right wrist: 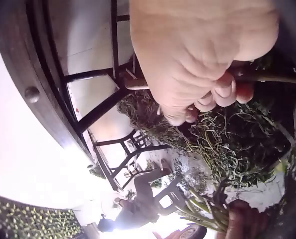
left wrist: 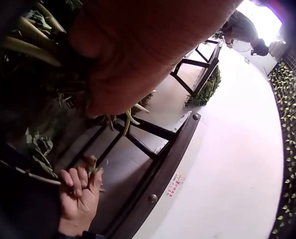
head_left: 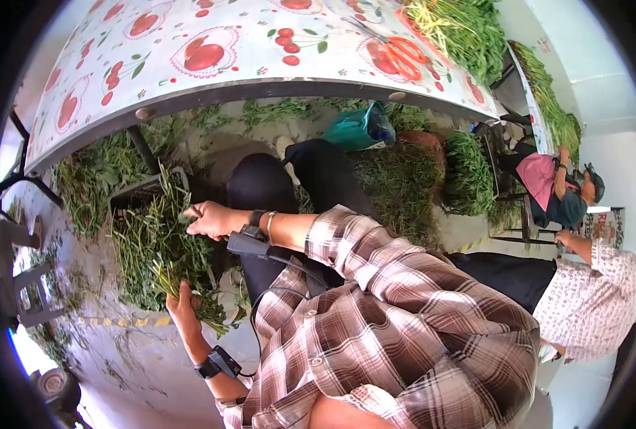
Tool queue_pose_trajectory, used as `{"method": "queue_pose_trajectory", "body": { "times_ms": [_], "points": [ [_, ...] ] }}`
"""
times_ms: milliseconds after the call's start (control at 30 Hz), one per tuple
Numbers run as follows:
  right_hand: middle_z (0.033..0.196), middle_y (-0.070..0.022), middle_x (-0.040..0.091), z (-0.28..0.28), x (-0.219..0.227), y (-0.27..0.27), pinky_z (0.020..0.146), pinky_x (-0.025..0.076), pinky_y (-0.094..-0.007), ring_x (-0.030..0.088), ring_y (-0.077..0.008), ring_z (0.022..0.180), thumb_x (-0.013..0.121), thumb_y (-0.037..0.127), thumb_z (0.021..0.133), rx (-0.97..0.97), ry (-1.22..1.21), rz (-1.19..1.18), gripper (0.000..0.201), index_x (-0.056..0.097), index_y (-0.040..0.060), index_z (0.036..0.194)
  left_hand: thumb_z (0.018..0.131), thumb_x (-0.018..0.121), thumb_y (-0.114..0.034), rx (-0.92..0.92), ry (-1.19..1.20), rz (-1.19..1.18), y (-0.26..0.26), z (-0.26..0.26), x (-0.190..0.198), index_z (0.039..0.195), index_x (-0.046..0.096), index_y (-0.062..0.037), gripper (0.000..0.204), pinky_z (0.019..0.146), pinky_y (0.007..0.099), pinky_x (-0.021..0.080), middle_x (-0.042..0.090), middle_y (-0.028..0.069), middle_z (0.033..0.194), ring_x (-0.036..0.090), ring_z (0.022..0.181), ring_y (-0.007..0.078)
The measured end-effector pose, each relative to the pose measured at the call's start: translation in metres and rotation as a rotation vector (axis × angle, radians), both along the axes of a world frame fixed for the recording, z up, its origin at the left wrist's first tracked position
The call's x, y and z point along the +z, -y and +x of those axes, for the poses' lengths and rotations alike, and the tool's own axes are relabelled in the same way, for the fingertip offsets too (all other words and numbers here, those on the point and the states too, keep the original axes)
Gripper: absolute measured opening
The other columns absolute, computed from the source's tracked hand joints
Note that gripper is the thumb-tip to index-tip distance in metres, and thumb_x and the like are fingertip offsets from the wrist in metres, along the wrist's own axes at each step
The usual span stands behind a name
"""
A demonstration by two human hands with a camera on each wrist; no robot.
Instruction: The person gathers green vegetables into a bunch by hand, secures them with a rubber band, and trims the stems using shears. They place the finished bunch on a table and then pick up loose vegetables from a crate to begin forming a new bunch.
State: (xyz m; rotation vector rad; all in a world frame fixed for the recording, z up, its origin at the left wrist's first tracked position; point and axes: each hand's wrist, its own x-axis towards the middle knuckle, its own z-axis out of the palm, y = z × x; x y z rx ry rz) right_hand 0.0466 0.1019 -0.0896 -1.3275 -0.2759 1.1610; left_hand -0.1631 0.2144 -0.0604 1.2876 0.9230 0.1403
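Observation:
My left hand (head_left: pixel 182 307) grips a bunch of leafy green stems (head_left: pixel 166 279), its pale cut ends pointing up and leaves hanging below. In the right wrist view this bunch (right wrist: pixel 207 211) shows at the bottom, in the left hand's fingers. My right hand (head_left: pixel 214 220) is a little farther forward, over the heaped greens. Its curled fingers hold a single stem (right wrist: pixel 267 75), whose other end pokes out past the hand. Beneath both hands, a dark plastic crate (head_left: pixel 126 191) is heaped with leafy greens (head_left: pixel 143 250).
Ahead is a table (head_left: pixel 239 32) with a fruit-print cover, bearing orange-handled scissors (head_left: pixel 403 57) and a pile of greens (head_left: pixel 475 43). Below it lies a teal bucket (head_left: pixel 353 130). More greens (head_left: pixel 468 175) stand on the floor. Two people (head_left: pixel 589 300) work on the right.

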Motion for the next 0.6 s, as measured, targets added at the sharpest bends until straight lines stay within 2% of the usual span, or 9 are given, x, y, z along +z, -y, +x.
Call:
{"method": "queue_pose_trajectory", "body": {
  "times_ms": [100, 133, 233, 267, 300, 333, 367, 500, 600],
  "points": [
    [0.057, -0.0003, 0.051, 0.008, -0.003, -0.001, 0.032, 0.033, -0.0253, 0.04, -0.0062, 0.037, 0.064, 0.022, 0.087, 0.091, -0.054, 0.015, 0.022, 0.067, 0.0009, 0.089, 0.09, 0.06, -0.017, 0.011, -0.007, -0.009, 0.002, 0.013, -0.001, 0.093, 0.056, -0.0059, 0.012, 0.046, 0.0224, 0.032, 0.043, -0.0041, 0.066, 0.037, 0.051, 0.0059],
    [0.057, -0.0014, 0.053, 0.011, -0.018, -0.003, 0.035, 0.039, -0.0286, 0.047, -0.0112, 0.038, 0.065, 0.027, 0.085, 0.119, -0.049, 0.035, 0.02, 0.068, 0.0081, 0.081, 0.09, 0.06, -0.017, 0.019, 0.029, -0.009, 0.0, 0.017, -0.001, 0.095, 0.057, -0.006, 0.012, 0.046, 0.0222, 0.032, 0.044, -0.0044, 0.067, 0.037, 0.052, 0.0057],
    [0.068, -0.0009, 0.061, 0.016, -0.02, 0.005, 0.046, 0.047, -0.0272, 0.056, -0.0107, 0.052, 0.066, 0.021, 0.077, 0.059, 0.658, 0.379, 0.02, 0.071, 0.0094, 0.093, 0.089, 0.063, -0.02, 0.18, 0.079, -0.04, 0.002, 0.03, 0.014, 0.1, 0.06, -0.0082, 0.016, 0.05, 0.0215, 0.034, 0.05, -0.0045, 0.075, 0.042, 0.059, 0.0052],
    [0.069, -0.0018, 0.061, 0.015, 0.013, 0.011, 0.048, 0.048, -0.0267, 0.058, -0.0099, 0.056, 0.066, 0.022, 0.078, 0.122, 0.303, -0.041, 0.024, 0.07, 0.0104, 0.099, 0.088, 0.065, -0.022, 0.247, 0.019, 0.026, 0.005, 0.036, 0.028, 0.095, 0.059, -0.0075, 0.018, 0.052, 0.0241, 0.037, 0.05, -0.0038, 0.074, 0.043, 0.06, 0.0062],
    [0.069, -0.0015, 0.061, 0.017, -0.002, 0.015, 0.046, 0.047, -0.0258, 0.055, -0.0094, 0.053, 0.067, 0.022, 0.078, 0.088, 0.48, 0.278, 0.023, 0.07, 0.0073, 0.097, 0.087, 0.066, -0.023, 0.334, 0.115, -0.027, -0.001, 0.04, 0.019, 0.091, 0.057, -0.0066, 0.019, 0.053, 0.0267, 0.038, 0.049, -0.0024, 0.072, 0.043, 0.059, 0.0078],
    [0.062, 0.0001, 0.055, 0.017, 0.003, 0.012, 0.043, 0.043, -0.0236, 0.049, -0.007, 0.049, 0.068, 0.021, 0.08, 0.006, -0.016, 0.015, 0.022, 0.068, 0.004, 0.095, 0.088, 0.064, -0.023, 0.32, 0.216, -0.097, -0.01, 0.038, 0.013, 0.088, 0.056, -0.0061, 0.019, 0.053, 0.0273, 0.039, 0.049, -0.001, 0.072, 0.043, 0.059, 0.0085],
    [0.056, 0.0038, 0.046, 0.018, 0.01, 0.013, 0.041, 0.039, -0.0222, 0.042, -0.0042, 0.045, 0.066, 0.021, 0.084, 0.022, -0.193, 0.064, 0.022, 0.065, 0.0016, 0.094, 0.09, 0.061, -0.022, 0.269, 0.312, -0.101, -0.013, 0.041, 0.023, 0.088, 0.054, -0.006, 0.017, 0.054, 0.0272, 0.038, 0.047, -0.0004, 0.072, 0.042, 0.058, 0.0087],
    [0.056, 0.0049, 0.044, 0.019, 0.011, 0.016, 0.038, 0.034, -0.0243, 0.037, -0.005, 0.04, 0.068, 0.025, 0.085, 0.112, -0.173, 0.081, 0.023, 0.065, 0.0034, 0.092, 0.095, 0.054, -0.02, 0.348, 0.585, -0.344, -0.019, 0.05, 0.03, 0.09, 0.053, -0.0045, 0.017, 0.055, 0.0268, 0.037, 0.04, -0.0019, 0.069, 0.037, 0.055, 0.0088],
    [0.055, 0.0054, 0.042, 0.013, 0.022, 0.012, 0.04, 0.033, -0.0229, 0.036, -0.0044, 0.039, 0.068, 0.025, 0.085, 0.187, -0.174, 0.071, 0.028, 0.062, 0.0041, 0.102, 0.096, 0.053, -0.021, 0.346, 0.629, -0.365, -0.023, 0.05, 0.029, 0.091, 0.052, -0.0045, 0.017, 0.055, 0.0265, 0.037, 0.04, -0.0023, 0.069, 0.037, 0.055, 0.0085]
  ]
}}
